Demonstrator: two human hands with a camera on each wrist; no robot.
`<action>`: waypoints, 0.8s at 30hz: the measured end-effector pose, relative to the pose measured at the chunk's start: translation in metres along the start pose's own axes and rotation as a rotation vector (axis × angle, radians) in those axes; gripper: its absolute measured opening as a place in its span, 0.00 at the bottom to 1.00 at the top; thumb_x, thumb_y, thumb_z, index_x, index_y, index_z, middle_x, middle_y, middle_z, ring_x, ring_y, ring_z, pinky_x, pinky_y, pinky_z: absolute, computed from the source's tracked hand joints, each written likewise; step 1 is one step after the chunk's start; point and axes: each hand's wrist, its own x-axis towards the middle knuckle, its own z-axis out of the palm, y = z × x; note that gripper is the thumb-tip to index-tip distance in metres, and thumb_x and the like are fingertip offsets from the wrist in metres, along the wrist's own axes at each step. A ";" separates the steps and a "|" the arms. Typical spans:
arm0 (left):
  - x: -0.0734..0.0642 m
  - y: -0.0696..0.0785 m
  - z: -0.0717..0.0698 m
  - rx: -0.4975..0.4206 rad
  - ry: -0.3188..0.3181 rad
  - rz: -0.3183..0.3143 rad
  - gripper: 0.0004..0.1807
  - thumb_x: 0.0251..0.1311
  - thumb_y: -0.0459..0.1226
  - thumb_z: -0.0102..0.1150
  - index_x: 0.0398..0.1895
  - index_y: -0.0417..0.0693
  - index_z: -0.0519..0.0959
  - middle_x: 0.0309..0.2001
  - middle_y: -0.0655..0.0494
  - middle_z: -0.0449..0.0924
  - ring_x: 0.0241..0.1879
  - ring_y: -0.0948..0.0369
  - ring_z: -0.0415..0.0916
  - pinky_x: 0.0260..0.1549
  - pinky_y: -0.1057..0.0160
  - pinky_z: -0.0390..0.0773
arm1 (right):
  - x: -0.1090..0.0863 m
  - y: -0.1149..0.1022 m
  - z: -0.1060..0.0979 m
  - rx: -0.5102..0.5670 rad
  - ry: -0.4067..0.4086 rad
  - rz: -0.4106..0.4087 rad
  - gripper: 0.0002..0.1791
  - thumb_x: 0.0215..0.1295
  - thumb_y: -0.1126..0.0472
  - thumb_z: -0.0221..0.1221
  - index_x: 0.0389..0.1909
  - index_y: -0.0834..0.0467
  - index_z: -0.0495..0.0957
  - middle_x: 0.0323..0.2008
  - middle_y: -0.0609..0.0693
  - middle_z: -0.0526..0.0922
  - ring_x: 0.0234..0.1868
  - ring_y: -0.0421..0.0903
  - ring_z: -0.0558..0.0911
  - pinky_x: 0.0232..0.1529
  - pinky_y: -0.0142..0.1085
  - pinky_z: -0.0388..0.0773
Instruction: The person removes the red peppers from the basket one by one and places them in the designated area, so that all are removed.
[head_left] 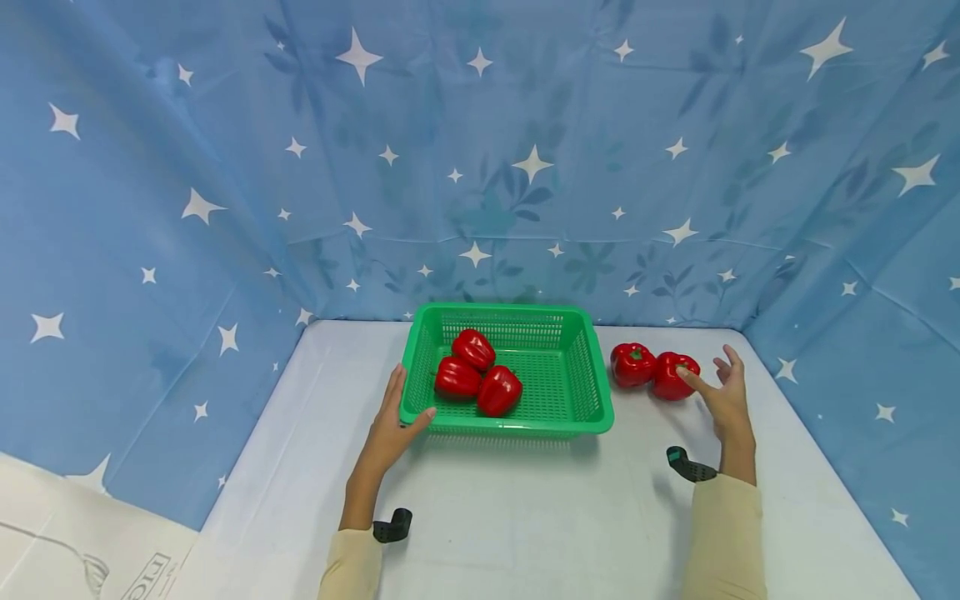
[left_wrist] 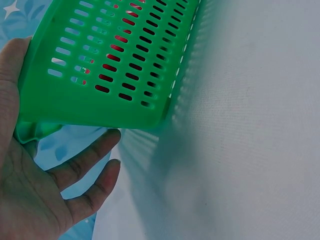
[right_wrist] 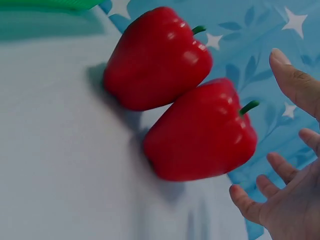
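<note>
My left hand (head_left: 388,437) rests at the front left corner of a green plastic basket (head_left: 502,427). Its thumb lies along the front rim, while the straight fingers stretch along the left side. The left wrist view shows two of those fingers loose below the basket's slotted wall (left_wrist: 120,107). Three red bell peppers (head_left: 458,379) lie in the left half of the basket. To its right, two more bell peppers, one (right_wrist: 157,60) against the other (right_wrist: 202,132), lie on the white table. My right hand (head_left: 727,404), fingers spread, hovers just right of the nearer pepper and holds nothing.
A white cloth covers the table (head_left: 510,517). Blue curtains (head_left: 480,167) with white stars rise behind it and at both sides. A black wrist camera (head_left: 393,527) sits on the left wrist, another camera (head_left: 690,467) on the right.
</note>
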 end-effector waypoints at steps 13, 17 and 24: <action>0.000 -0.001 0.000 -0.003 0.004 0.001 0.51 0.61 0.58 0.59 0.79 0.60 0.41 0.79 0.69 0.33 0.78 0.52 0.38 0.68 0.33 0.53 | -0.008 -0.042 0.006 0.050 0.063 -0.136 0.54 0.63 0.50 0.65 0.77 0.34 0.35 0.79 0.49 0.41 0.80 0.51 0.38 0.73 0.57 0.51; 0.000 -0.002 0.001 -0.003 0.001 0.002 0.51 0.61 0.58 0.59 0.79 0.60 0.41 0.79 0.68 0.33 0.78 0.52 0.37 0.68 0.34 0.53 | -0.012 -0.056 0.015 0.066 0.037 -0.223 0.53 0.63 0.51 0.64 0.77 0.37 0.36 0.79 0.51 0.42 0.79 0.51 0.40 0.74 0.55 0.51; 0.000 -0.001 0.001 -0.011 0.006 0.010 0.51 0.61 0.58 0.59 0.79 0.58 0.41 0.79 0.66 0.34 0.79 0.53 0.37 0.68 0.34 0.53 | -0.010 -0.075 0.033 0.113 -0.025 -0.327 0.52 0.63 0.53 0.65 0.78 0.40 0.40 0.78 0.54 0.48 0.78 0.52 0.48 0.73 0.54 0.55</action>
